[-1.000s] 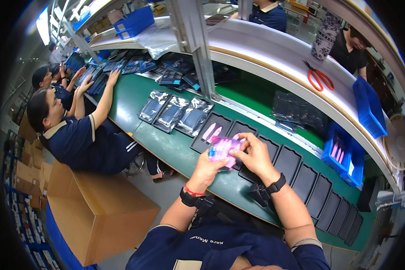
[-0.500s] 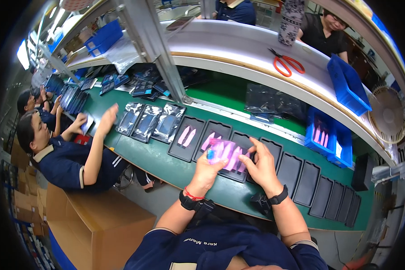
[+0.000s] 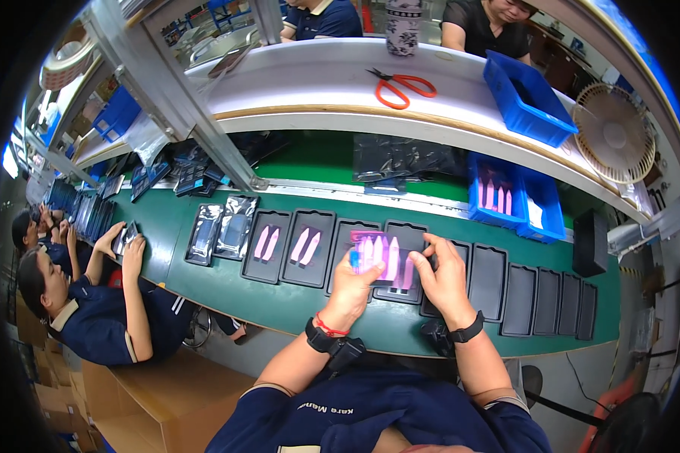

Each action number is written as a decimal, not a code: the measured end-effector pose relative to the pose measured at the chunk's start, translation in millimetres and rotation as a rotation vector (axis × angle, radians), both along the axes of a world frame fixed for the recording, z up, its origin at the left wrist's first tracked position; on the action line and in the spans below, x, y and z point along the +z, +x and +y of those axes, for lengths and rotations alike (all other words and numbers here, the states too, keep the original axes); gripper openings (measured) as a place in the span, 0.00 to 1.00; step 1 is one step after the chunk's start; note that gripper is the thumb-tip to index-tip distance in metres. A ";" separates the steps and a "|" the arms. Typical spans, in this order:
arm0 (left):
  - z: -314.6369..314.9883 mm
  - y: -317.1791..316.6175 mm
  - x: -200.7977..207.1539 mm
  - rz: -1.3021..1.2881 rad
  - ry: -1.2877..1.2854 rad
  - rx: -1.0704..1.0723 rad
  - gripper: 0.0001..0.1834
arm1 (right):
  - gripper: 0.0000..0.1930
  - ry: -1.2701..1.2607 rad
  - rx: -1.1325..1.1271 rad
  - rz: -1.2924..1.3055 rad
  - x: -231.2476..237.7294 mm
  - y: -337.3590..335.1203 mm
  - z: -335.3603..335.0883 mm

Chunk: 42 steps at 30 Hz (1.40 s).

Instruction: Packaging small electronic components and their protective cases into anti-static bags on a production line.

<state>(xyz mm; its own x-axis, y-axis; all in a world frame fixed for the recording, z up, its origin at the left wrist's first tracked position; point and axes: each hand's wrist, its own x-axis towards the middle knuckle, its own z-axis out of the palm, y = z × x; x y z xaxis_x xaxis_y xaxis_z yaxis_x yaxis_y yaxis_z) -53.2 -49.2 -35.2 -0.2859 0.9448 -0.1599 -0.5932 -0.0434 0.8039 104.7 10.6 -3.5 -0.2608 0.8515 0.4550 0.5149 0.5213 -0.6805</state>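
Note:
A clear sheet bearing several pink pointed strips (image 3: 372, 249) is gripped between the thumb and fingers of my left hand (image 3: 347, 293); something blue shows at a fingertip. My right hand (image 3: 446, 281) is closed, thumb and forefinger at the edge of another pink strip (image 3: 408, 273) just right of the sheet. Both hands are above a row of black trays. Two pink strips lie in one black tray (image 3: 251, 266) and two more in the tray beside it (image 3: 292, 270). The trays under my hands are partly hidden.
Left of the trays lie silvery bagged packs (image 3: 234, 230). Blue bins (image 3: 499, 215) with pink strips stand beneath the shelf. On the shelf are red-handled scissors (image 3: 402, 89) and a blue tray (image 3: 529, 106). A co-worker (image 3: 91, 298) sits at left, near a cardboard box (image 3: 155, 400).
My view has swung right, so bench and shelf appear further left. My hands stay together over the trays. The co-worker's hands have come together on a dark flat item.

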 end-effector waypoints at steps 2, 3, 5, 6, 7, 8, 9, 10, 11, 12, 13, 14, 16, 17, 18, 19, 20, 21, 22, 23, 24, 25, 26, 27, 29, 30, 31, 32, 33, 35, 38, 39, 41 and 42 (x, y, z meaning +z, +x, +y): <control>3.4 20.1 -0.8 -0.004 -0.005 -0.072 0.17 | 0.17 -0.428 0.068 0.211 6.1 2.9 -7.3; 5.7 28.6 1.4 -0.039 -0.016 -0.099 0.15 | 0.15 -0.485 0.107 0.310 -5.1 9.2 -3.7; 7.6 37.3 5.3 -0.073 -0.028 -0.141 0.14 | 0.11 -0.565 0.145 0.466 -15.0 28.0 4.5; 6.9 36.3 6.5 -0.070 -0.019 -0.171 0.14 | 0.10 -0.590 0.143 0.522 -15.0 39.7 7.8; 6.8 35.1 7.5 -0.067 -0.011 -0.200 0.14 | 0.11 -0.568 0.079 0.434 -15.0 52.3 7.9; 8.8 34.6 7.6 -0.023 -0.026 -0.187 0.14 | 0.11 -0.566 0.069 0.438 -14.7 59.8 6.9; 11.3 36.1 4.5 -0.019 -0.039 -0.177 0.13 | 0.12 -0.472 -0.016 0.157 -13.6 66.3 5.1; 13.8 38.6 1.3 -0.015 -0.053 -0.168 0.13 | 0.13 -0.375 -0.100 -0.123 -13.3 71.6 2.5; 15.0 43.4 2.4 -0.013 -0.054 -0.179 0.13 | 0.15 -0.140 -0.142 -0.222 -12.5 71.6 -3.3; 16.0 50.0 4.8 0.002 -0.070 -0.195 0.13 | 0.14 0.001 -0.245 -0.170 -10.6 67.8 -8.6; 17.7 57.1 5.5 0.018 -0.085 -0.212 0.13 | 0.15 -0.030 -0.228 -0.077 -4.4 66.3 -10.3; 18.2 66.2 2.4 0.017 -0.087 -0.231 0.13 | 0.15 -0.060 -0.217 0.014 1.8 66.7 -12.5; 18.8 84.7 -6.8 0.074 -0.027 -0.233 0.13 | 0.13 -0.494 -0.058 0.228 -5.8 68.8 -11.1; 19.2 93.0 -2.2 0.021 -0.056 -0.259 0.15 | 0.09 -0.535 0.024 0.515 -15.9 67.9 -6.0; 19.8 98.9 3.5 0.020 -0.057 -0.283 0.15 | 0.09 -0.530 0.000 0.520 -20.2 78.3 -5.8; 20.7 103.6 10.5 -0.106 -0.064 -0.339 0.14 | 0.07 -0.523 -0.017 0.584 -22.3 89.9 -5.4; 20.8 105.8 13.3 -0.230 -0.074 -0.382 0.14 | 0.05 -0.520 -0.023 0.648 -21.7 97.1 -5.1; 22.4 108.3 8.3 -0.221 -0.051 -0.396 0.13 | 0.05 -0.552 -0.020 0.714 -24.7 105.7 -4.3; 23.8 109.5 5.9 -0.220 -0.055 -0.404 0.13 | 0.05 -0.569 -0.046 0.729 -23.6 113.9 -4.1; 25.4 109.2 4.6 -0.170 -0.056 -0.409 0.13 | 0.05 -0.595 -0.093 0.688 -22.4 123.6 -3.8; 27.8 109.9 4.6 -0.120 -0.055 -0.413 0.12 | 0.05 -0.620 -0.139 0.647 -22.0 135.1 -3.2; 29.2 111.3 6.8 -0.114 -0.070 -0.369 0.12 | 0.08 -0.611 -0.239 0.408 -30.6 146.6 -2.1; 31.5 113.2 3.9 -0.113 -0.069 -0.378 0.12 | 0.08 -0.608 -0.247 0.412 -27.9 147.5 -5.1; 34.3 115.0 -1.3 -0.085 -0.081 -0.355 0.12 | 0.11 -0.248 -0.364 0.103 -22.1 144.8 -10.5; 36.0 126.0 -3.0 -0.019 -0.092 -0.294 0.15 | 0.19 0.036 -0.457 -0.054 -9.0 137.7 -19.3; 36.5 133.2 -2.5 -0.020 -0.094 -0.309 0.15 | 0.15 -0.116 -0.412 0.067 -3.2 134.5 -23.2; 37.5 140.3 -2.5 -0.031 -0.081 -0.351 0.16 | 0.13 -0.319 -0.311 0.252 -4.3 131.7 -24.0; 38.0 146.4 -1.1 -0.044 -0.065 -0.394 0.16 | 0.11 -0.513 -0.204 0.438 -5.7 131.5 -25.1; 38.9 152.7 1.0 -0.124 -0.048 -0.411 0.16 | 0.05 -0.497 -0.209 0.513 -16.7 135.8 -22.8; 40.5 159.3 11.1 -0.153 -0.046 -0.470 0.15 | 0.04 -0.456 -0.251 0.601 -19.9 159.8 -20.7; 47.9 166.0 12.1 -0.129 -0.039 -0.505 0.15 | 0.05 -0.541 -0.321 0.510 -21.6 212.3 -13.3; 50.0 171.3 11.4 -0.116 -0.053 -0.495 0.15 | 0.08 -0.392 -0.421 0.190 -21.9 217.6 -15.5; 52.9 182.9 11.4 -0.078 -0.073 -0.480 0.14 | 0.13 -0.038 -0.592 -0.160 -13.3 218.3 -20.6; 52.8 189.0 9.1 -0.078 -0.074 -0.483 0.14 | 0.15 0.164 -0.666 -0.188 -8.2 208.1 -20.7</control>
